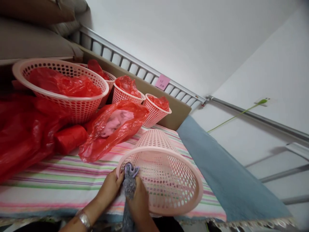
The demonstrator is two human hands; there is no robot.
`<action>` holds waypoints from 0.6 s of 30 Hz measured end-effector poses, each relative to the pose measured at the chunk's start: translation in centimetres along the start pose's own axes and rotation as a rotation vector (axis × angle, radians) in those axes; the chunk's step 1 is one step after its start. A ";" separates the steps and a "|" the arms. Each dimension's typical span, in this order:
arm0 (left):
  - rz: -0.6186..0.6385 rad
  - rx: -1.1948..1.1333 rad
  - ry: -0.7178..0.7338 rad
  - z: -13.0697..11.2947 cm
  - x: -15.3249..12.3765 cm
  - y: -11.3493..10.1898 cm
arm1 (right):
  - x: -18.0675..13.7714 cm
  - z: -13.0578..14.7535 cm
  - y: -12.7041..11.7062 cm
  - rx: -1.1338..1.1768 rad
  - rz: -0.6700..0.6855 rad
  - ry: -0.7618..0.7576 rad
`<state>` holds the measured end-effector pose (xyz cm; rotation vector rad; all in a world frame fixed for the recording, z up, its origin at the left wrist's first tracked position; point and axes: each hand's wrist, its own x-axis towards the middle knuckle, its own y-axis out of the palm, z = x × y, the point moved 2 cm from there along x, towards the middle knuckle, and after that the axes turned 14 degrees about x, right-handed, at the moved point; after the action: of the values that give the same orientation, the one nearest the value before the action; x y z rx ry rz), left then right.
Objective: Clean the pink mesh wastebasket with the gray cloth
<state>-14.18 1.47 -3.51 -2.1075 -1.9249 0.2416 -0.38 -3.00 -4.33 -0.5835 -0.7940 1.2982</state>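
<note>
Forearms reach up from the bottom edge, the left one wearing a silver band (pixel 84 220). Left hand (pixel 111 187) is clamped on the left rim of a pink perforated plastic basket (pixel 173 180), its fingers partly hidden. The basket lies on its side on striped fabric (pixel 96 183), mouth toward the viewer. Right hand (pixel 140 198), beside the left, has its fingers closed around a fuzzy grey cloth (pixel 129 185), bunched upright at that rim.
</note>
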 end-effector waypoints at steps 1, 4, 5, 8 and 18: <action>-0.012 0.025 0.011 -0.1 0.1 -0.1 | 1.0 -0.3 -0.2 -0.027 -0.009 0.009; 0.001 0.106 0.051 -0.4 0.5 -0.6 | 6.0 -1.8 -1.2 -0.146 -0.058 0.089; 0.017 0.139 0.065 -0.5 0.6 -0.8 | 7.9 -2.5 -1.6 -0.200 -0.075 0.131; 0.054 0.236 0.072 -0.7 1.2 -1.5 | 13.2 -4.4 -2.4 -0.337 -0.100 0.229; 0.042 0.144 0.062 -0.5 2.0 -1.7 | 18.2 -7.6 -1.8 -0.396 -0.100 0.268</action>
<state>-15.41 3.53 -2.35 -2.0390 -1.7739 0.3104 8.13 14.92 -4.29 -0.9988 -0.8487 0.9493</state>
